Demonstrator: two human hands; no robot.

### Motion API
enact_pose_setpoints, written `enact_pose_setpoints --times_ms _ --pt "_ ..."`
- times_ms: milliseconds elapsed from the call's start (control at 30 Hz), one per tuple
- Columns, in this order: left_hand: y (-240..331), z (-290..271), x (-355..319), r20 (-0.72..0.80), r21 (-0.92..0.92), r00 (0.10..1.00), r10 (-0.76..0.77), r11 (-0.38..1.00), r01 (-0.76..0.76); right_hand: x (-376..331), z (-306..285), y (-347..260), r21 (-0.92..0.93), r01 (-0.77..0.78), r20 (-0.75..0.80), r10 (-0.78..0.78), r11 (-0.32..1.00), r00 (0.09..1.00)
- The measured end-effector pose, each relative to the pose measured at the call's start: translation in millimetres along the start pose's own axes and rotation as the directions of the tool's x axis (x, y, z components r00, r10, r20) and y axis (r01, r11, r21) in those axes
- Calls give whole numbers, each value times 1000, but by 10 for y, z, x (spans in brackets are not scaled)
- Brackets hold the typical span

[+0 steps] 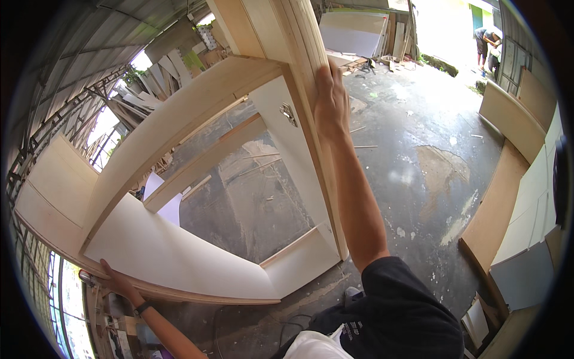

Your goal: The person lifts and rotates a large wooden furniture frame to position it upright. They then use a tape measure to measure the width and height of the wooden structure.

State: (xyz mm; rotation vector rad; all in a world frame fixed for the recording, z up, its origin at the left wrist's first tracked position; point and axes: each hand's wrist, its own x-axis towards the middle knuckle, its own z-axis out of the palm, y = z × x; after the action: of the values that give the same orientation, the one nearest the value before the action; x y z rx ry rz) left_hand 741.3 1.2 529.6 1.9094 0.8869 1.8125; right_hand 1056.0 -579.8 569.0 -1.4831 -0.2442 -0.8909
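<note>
A large wooden cabinet carcass [197,239] stands tilted in front of me, with white inner faces, pale plywood edges and an open middle through which the floor shows. My right hand [332,105] grips its long right-hand side high up, the fingers partly hidden around the edge. Lower down at the left, my left hand [119,282], with a dark band on the wrist, holds the cabinet's near edge. A metal hinge [289,113] sits on the white inner panel close to my right hand. One crosspiece [203,161] spans the opening.
Boards [508,197] lean along the right wall. Stacked sheets [353,33] and timber offcuts [170,69] stand at the back. The concrete floor [406,173] has patches and loose sticks. Another person [487,45] bends near the bright doorway. A cable [293,323] lies by my feet.
</note>
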Motion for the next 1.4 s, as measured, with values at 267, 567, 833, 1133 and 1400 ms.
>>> enact_pose_setpoints --times_ms 267,567,833,1133,1400 --pt "-230 92 75 27 -128 999 -27 991 30 -1836 -503 2241 -5 -380 19 380 925 925" --pt "-84 11 -142 247 -341 961 -124 917 206 -1580 -499 1655 -41 -223 -536 167 974 827" --pt "-283 -130 -161 229 -246 970 -78 960 135 -1577 -878 2147 163 -291 -469 334 943 818" --pt "102 -77 -328 207 -296 959 -193 922 249 -1859 -867 2449 206 -471 -22 485 858 874" --pt "135 49 -360 257 -291 956 -140 932 215 -2691 -566 3037 276 -619 -35 652 735 758"
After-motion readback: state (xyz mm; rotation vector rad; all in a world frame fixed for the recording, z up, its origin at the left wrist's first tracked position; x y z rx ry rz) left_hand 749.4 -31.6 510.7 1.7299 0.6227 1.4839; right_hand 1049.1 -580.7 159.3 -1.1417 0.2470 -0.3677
